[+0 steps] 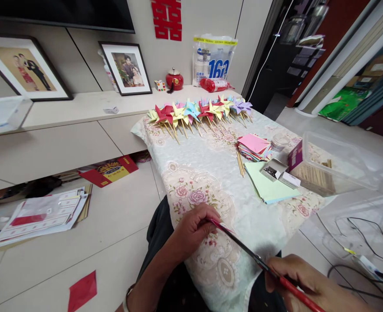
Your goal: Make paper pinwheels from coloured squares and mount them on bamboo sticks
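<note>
Layout: table before the person, cabinet ledge behind it

Pinwheels [199, 110] are lying in a row along the far edge of the table [211, 173]; a paper stack [254, 146] is sitting nearer, to the right, with sticks [240, 163] just left of it and a clear box [332, 167] further right. Framed photos [126, 68] are leaning on the ledge [80, 106] behind; papers [41, 214] are lying on the floor to the left

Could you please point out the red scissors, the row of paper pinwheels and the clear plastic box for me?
red scissors [243, 248]: head view, on the dark blades between the two hands.
row of paper pinwheels [191, 110]: head view, on a light blue pinwheel mid-row.
clear plastic box [337, 167]: head view, on its near transparent wall.
</note>
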Demonstrator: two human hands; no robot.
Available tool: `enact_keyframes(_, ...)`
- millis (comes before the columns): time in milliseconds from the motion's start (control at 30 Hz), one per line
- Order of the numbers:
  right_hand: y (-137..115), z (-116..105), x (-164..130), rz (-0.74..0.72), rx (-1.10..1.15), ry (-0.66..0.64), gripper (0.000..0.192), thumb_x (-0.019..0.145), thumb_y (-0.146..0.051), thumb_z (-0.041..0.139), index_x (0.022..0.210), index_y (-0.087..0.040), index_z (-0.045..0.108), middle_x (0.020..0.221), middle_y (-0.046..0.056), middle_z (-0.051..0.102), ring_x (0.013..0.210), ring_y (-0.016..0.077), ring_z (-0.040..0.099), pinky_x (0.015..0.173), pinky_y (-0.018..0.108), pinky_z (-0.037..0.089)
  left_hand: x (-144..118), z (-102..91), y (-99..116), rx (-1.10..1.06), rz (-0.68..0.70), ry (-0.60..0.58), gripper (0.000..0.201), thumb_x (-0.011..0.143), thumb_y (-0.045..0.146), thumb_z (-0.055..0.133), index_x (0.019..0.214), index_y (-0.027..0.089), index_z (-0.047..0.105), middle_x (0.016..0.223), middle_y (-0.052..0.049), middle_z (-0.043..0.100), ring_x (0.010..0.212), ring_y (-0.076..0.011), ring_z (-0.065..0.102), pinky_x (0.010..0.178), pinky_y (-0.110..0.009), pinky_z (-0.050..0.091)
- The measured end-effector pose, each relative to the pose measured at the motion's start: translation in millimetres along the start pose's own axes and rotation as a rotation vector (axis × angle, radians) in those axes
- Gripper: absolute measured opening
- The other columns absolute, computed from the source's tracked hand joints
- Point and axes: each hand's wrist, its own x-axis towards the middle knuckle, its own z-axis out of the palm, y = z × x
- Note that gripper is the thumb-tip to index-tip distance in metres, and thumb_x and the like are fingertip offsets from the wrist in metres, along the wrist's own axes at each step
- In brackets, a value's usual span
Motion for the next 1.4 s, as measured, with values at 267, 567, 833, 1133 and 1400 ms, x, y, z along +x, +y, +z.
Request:
enact_keyframes(267,18,17,18,-0.053,0.208,0.178,0.039,0.073,-0.057,0.076,0.084,-0.019,0.069,0.064,-0.002,0.055,0.056,0.0116,0.048,0.053,0.021,0.042,0,10.4,5,-0.053,-0.036,0.198,0.008,0.083,0.025,0.069,0.082,0.02,0.075,0.089,-0.005,0.068,0.088,-0.0201,0.062,0.081,-0.033,0.048)
enact_keyframes(567,-10,43,65,-0.029,0.562,0.529,0.043,0.07,-0.049,0.083,0.097,-0.019,0.065,0.1,0.008,0.074,0.057,0.0127,0.058,0.054,0.027,0.05,-6,33.8,13,-0.349,-0.383,0.337,0.02,0.074,0.034,0.076,0.076,0.018,0.065,0.065,0.003,0.059,0.057,-0.0104,0.048,0.054,-0.024,0.04)
enact_keyframes(833,-26,58,78,-0.026,0.625,0.425,0.042,0.069,-0.047,0.085,0.087,-0.018,0.061,0.065,-0.003,0.061,0.05,0.0108,0.053,0.048,0.023,0.044,-6,43.4,12,-0.463,-0.366,0.296,0.029,0.075,0.04,0.077,0.075,0.018,0.059,0.059,0.003,0.059,0.049,-0.0096,0.05,0.047,-0.023,0.043)
enact_keyframes(1133,-24,56,83,-0.034,0.802,0.304,0.033,0.072,-0.036,0.082,0.077,-0.017,0.055,0.048,-0.008,0.051,0.041,0.0068,0.043,0.044,0.02,0.032,-12,31.8,15,-0.518,-0.281,0.176,0.034,0.087,0.047,0.067,0.101,0.016,0.066,0.069,-0.001,0.066,0.058,-0.0122,0.059,0.058,-0.026,0.051)
enact_keyframes(1400,-26,50,84,0.066,1.001,0.129,0.031,0.064,-0.029,0.084,0.075,-0.016,0.059,0.043,-0.009,0.048,0.034,0.0029,0.035,0.039,0.017,0.029,-10,10.7,9,-0.095,0.101,0.049,0.032,0.094,0.026,0.06,0.125,0.03,0.066,0.138,-0.01,0.056,0.126,-0.0268,0.052,0.095,-0.037,0.049)
